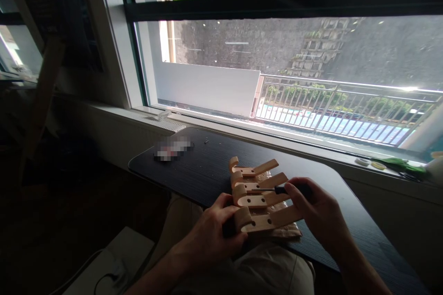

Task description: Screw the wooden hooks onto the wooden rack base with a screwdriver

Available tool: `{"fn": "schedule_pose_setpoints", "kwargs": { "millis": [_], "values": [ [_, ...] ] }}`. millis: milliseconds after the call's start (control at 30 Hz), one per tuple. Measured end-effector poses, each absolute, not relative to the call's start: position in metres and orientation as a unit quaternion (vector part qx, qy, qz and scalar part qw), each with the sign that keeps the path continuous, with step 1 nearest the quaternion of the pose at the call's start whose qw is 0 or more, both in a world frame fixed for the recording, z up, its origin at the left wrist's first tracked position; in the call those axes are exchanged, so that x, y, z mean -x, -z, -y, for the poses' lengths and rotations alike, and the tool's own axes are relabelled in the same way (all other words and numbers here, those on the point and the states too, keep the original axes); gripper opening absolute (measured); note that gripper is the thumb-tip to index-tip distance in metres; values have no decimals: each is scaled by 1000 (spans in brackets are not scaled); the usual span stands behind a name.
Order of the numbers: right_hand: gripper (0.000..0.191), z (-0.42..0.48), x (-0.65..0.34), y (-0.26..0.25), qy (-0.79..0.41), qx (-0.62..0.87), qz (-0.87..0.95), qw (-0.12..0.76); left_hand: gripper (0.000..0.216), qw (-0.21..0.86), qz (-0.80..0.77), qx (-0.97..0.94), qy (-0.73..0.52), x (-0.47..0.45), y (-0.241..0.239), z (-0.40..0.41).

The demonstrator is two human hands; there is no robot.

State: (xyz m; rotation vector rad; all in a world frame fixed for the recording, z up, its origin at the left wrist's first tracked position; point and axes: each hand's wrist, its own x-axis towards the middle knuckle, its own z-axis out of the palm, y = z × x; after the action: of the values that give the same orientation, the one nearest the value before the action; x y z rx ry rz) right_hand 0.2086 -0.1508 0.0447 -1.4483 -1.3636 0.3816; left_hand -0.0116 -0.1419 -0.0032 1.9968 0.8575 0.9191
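On the dark table's near edge lies a wooden hook rack (255, 201). Several pale hooks with curled ends and drilled holes sit side by side on a brownish, shiny backing (294, 230). My left hand (212, 230) is closed around the rack's near left end, thumb and fingers beside the nearest hook's curl. A screwdriver (281, 190) with a black handle is in my closed right hand (320, 205). Its thin shaft points left, over the middle hooks. Whether its tip sits in a screw or hole is too small to tell.
The dark table (200, 170) carries a blurred-out item (173, 148) at its far left and tiny bits (206, 141) nearby. Green cloth (398, 165) and tape rolls (378, 165) rest on the right sill. A large window runs behind. A white surface with a plugged cable (112, 276) is lower left.
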Motion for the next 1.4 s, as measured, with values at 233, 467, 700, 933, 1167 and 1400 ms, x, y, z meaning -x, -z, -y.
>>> {"fn": "schedule_pose_setpoints", "kwargs": {
  "millis": [233, 467, 700, 933, 1167, 1400],
  "values": [
    [17, 164, -214, -61, -92, 601, 665, 433, 29, 372, -351, -779, -364, 11, 3, 142],
    [12, 168, -197, -69, -82, 604, 723, 325, 27, 368, -346, -781, -366, 10, 6, 143],
    [11, 165, -196, -71, -83, 615, 724, 301, 42, 379, -328, -795, -343, 14, 3, 140],
    [12, 166, -200, -72, -64, 619, 725, 293, 38, 394, -283, -808, -334, 16, -3, 140],
    [12, 164, -203, -74, -56, 616, 736, 275, 33, 407, -293, -796, -338, 14, -4, 140],
    [9, 163, -198, -81, -32, 609, 763, 214, 60, 367, -332, -794, -354, 10, 16, 144]
  ]
}}
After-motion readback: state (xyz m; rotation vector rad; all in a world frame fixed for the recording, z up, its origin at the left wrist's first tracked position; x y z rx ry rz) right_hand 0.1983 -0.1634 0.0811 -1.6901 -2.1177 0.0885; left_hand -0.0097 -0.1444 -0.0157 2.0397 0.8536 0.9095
